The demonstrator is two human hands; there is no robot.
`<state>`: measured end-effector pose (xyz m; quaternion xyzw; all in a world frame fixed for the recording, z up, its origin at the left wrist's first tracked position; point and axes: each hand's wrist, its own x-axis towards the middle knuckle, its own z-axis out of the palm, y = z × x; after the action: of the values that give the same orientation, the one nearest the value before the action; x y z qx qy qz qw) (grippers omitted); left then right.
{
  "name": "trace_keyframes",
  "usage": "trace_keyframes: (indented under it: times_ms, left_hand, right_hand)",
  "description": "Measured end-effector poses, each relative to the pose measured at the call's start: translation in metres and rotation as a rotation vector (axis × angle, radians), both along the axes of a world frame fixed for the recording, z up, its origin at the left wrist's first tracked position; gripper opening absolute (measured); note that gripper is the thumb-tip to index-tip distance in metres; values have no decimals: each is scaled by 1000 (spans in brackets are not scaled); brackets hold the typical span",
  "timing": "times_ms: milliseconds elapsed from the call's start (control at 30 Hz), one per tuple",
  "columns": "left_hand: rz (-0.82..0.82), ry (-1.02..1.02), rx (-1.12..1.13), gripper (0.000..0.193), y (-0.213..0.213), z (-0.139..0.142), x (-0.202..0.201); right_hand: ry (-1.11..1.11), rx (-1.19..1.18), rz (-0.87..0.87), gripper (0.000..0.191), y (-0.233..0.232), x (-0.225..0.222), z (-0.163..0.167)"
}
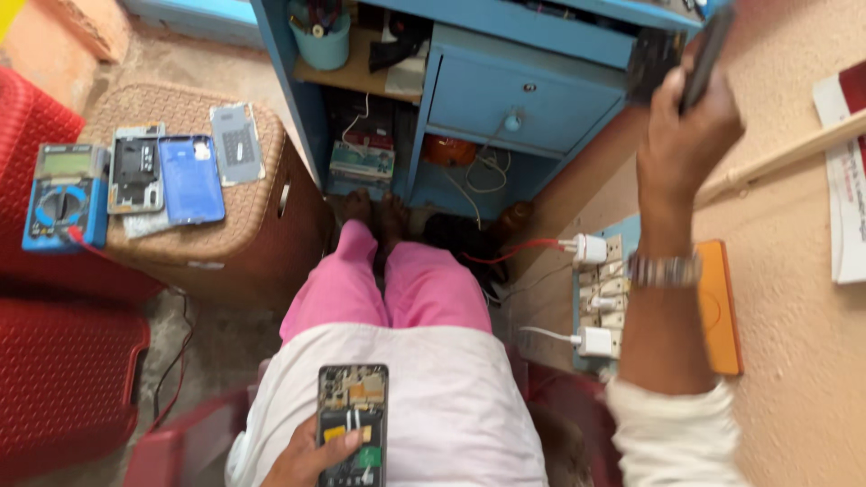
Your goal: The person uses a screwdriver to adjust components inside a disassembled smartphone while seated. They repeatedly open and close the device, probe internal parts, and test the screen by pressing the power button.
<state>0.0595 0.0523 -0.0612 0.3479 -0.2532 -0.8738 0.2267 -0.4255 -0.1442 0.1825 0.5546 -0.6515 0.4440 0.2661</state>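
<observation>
Grasped in the left hand [302,458]: one opened smartphone [353,424], back cover off, flat on the lap; fingers curl round its left edge, thumb on the exposed boards. Interior shows dark metal shields, yellow tape and a green tab. Lap covered by smooth white cloth [451,397], pink trousers [388,284] beyond.

Right hand [686,126]: raised high toward the wall, arm extended, fingers clenched round a thin dark flat object [708,50], blurred; its kind cannot be told. Metal-link wristwatch [663,269] on the wrist, white cuff pushed back.

Wall side: white chargers plugged into a switch panel [600,298], red cable trailing; an orange rectangular slab [719,307] just beside it.

Left side: woven tan plastic stool [230,230] bearing a glossy blue phone back [191,179], a grey panel [236,142] and a bare phone frame [136,169]. Blue multimeter [65,194] on a red ribbed plastic chair [63,379].

Far: blue painted wooden cabinet [514,95] with one knobbed drawer and open shelves of clutter.
</observation>
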Motion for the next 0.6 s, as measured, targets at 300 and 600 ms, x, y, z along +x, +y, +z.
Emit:
trace_keyframes:
  times_ms: [300,600]
  left_hand:
    - [87,140,53,68,-48,-28,-31]
    - [188,310,234,73,-66,-41,-44]
  right_hand:
    - [776,124,-170,15,-149,-59,24]
    - [489,256,-134,31,-189,-82,14]
